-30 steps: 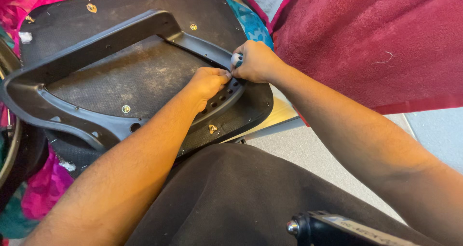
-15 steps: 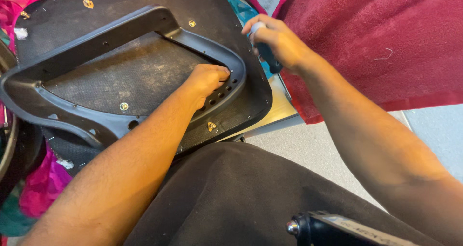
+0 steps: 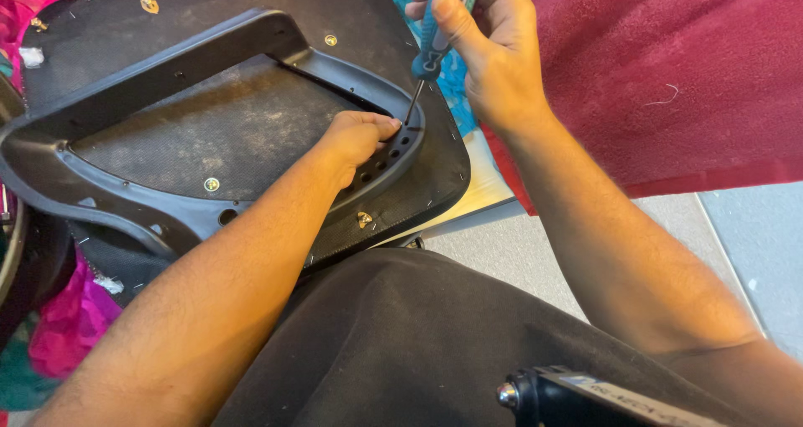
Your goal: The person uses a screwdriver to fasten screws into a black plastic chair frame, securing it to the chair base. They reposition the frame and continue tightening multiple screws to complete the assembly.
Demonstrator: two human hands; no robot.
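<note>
Our right hand [image 3: 489, 55] grips the screwdriver [image 3: 431, 42]; our left hand [image 3: 360, 134], clenched, pins the black frame [image 3: 167, 67]. We should keep the tip square in its hole.

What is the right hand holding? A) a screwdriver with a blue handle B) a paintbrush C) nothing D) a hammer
A: the right hand grips a screwdriver with a blue handle, its thin metal tip pointing down at the grey plastic frame, next to the left hand that rests on that frame.
</note>
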